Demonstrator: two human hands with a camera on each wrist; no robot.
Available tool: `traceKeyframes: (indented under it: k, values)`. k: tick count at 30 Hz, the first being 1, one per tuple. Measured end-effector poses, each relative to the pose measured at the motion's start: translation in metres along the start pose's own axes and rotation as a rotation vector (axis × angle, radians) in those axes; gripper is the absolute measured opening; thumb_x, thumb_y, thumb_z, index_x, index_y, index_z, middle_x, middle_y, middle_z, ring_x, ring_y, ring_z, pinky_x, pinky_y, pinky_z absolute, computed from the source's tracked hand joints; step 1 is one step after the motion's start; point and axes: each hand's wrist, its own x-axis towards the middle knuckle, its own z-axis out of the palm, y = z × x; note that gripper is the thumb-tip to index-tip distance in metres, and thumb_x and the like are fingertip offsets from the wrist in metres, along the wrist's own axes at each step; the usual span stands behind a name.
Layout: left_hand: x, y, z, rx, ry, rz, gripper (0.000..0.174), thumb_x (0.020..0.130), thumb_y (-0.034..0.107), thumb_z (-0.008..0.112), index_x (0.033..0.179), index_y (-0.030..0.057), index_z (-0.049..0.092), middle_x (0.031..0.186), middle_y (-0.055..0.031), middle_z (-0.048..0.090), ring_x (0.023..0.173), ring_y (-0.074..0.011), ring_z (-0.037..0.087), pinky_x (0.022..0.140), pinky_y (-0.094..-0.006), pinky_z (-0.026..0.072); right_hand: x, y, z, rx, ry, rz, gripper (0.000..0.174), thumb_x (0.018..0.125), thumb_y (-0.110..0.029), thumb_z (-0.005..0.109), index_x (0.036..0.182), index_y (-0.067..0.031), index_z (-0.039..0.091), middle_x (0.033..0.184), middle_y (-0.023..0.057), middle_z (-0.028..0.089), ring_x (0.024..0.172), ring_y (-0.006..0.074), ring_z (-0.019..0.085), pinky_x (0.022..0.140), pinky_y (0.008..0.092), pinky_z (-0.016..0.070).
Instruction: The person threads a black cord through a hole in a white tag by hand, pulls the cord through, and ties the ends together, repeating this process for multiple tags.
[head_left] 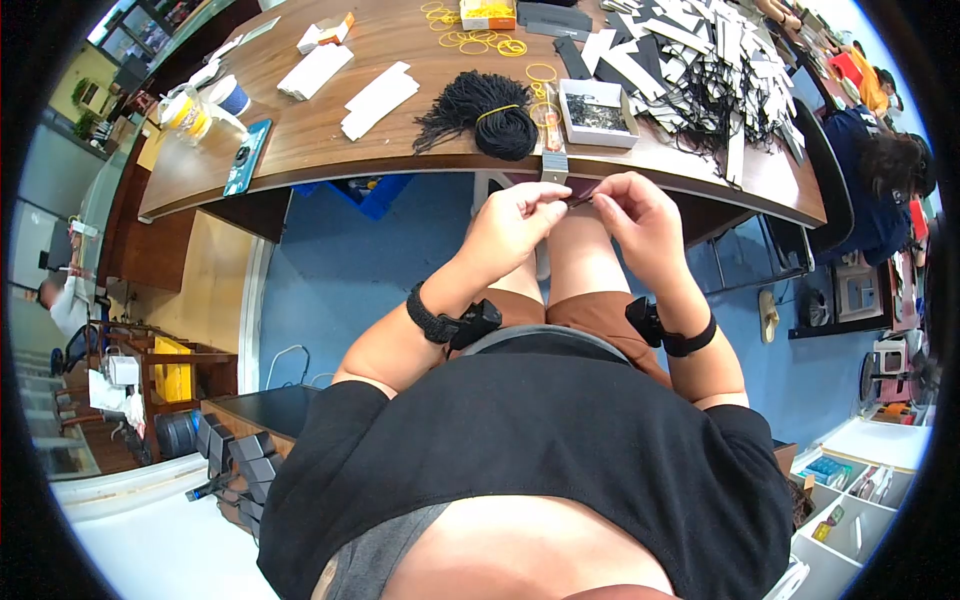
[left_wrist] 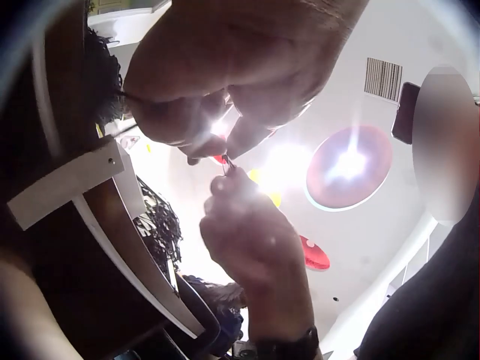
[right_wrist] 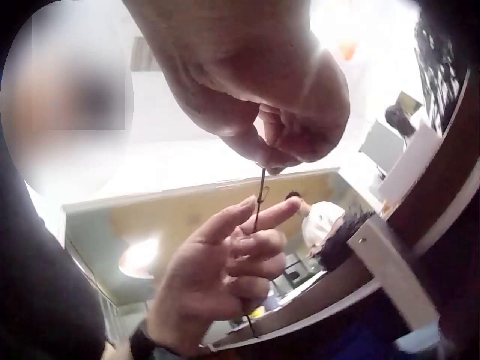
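Note:
Between my two hands a thin dark cord [right_wrist: 262, 184] is stretched, with a small loop or knot along it. My left hand [head_left: 515, 228] pinches one part of it between thumb and fingers, and the cord's tail hangs below that hand in the right wrist view. The right hand [head_left: 642, 222] pinches the other end at its fingertips. Both hands are above the lap, just off the table's front edge. Close by, a grey metal bracket [head_left: 554, 168] juts from that edge. A black bundle of cords [head_left: 503, 130] tied with a yellow band lies on the table behind the left hand.
On the wooden table [head_left: 400, 150] are a white box [head_left: 625, 139] of small dark pieces, a heap of black and white strips [head_left: 690, 60], yellow rubber bands [head_left: 480, 42], stacked white strips [head_left: 380, 100], a phone [head_left: 247, 158] and cups [head_left: 229, 95]. A blue crate [head_left: 375, 200] stands underneath.

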Motion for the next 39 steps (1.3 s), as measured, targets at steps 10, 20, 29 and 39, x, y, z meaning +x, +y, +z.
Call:
traceKeyframes:
  k: [10,20,29,39]
  values:
    - [0.006,-0.014,-0.019,-0.797,-0.135,-0.479,0.017,0.089,0.016,0.058,0.085,-0.0004,0.061,0.058,0.0047,0.038,0.049,-0.0033,0.033,0.039,-0.0167,0.0224,-0.012,0.022,0.009,-0.528,0.144,-0.752,0.019,0.066,-0.001,0.068,0.082,-0.0057,0.060,0.080,0.0061,0.061,0.068,0.0208,0.059,0.062,0.0325,0.0444]
    - [-0.006,-0.015,-0.002,0.036,-0.122,0.054,0.011,0.082,0.003,0.065,0.092,-0.0020,0.063,0.083,-0.0012,0.061,0.078,-0.0068,0.054,0.069,-0.0225,0.0451,-0.008,0.007,0.014,-0.152,0.064,-0.266,0.009,0.074,0.001,0.067,0.081,-0.0027,0.064,0.074,0.0082,0.062,0.068,0.0201,0.059,0.061,0.0279,0.0453]
    - [-0.010,-0.020,0.000,-0.176,-0.177,-0.016,0.009,0.083,0.002,0.062,0.090,-0.0013,0.061,0.083,-0.0002,0.060,0.076,-0.0059,0.053,0.068,-0.0216,0.0445,-0.014,0.018,0.012,0.082,-0.133,-0.227,0.009,0.076,0.004,0.065,0.084,0.0012,0.064,0.079,0.0086,0.065,0.066,0.0169,0.062,0.060,0.0266,0.0484]
    - [0.000,-0.032,0.000,0.258,-0.043,0.062,0.008,0.077,-0.002,0.056,0.084,0.0004,0.058,0.077,0.0000,0.057,0.073,-0.0052,0.052,0.066,-0.0203,0.0432,-0.002,0.016,0.011,-0.318,-0.137,-0.481,0.014,0.065,-0.004,0.069,0.072,-0.0058,0.057,0.068,0.0075,0.057,0.061,0.0233,0.059,0.058,0.0325,0.0472]
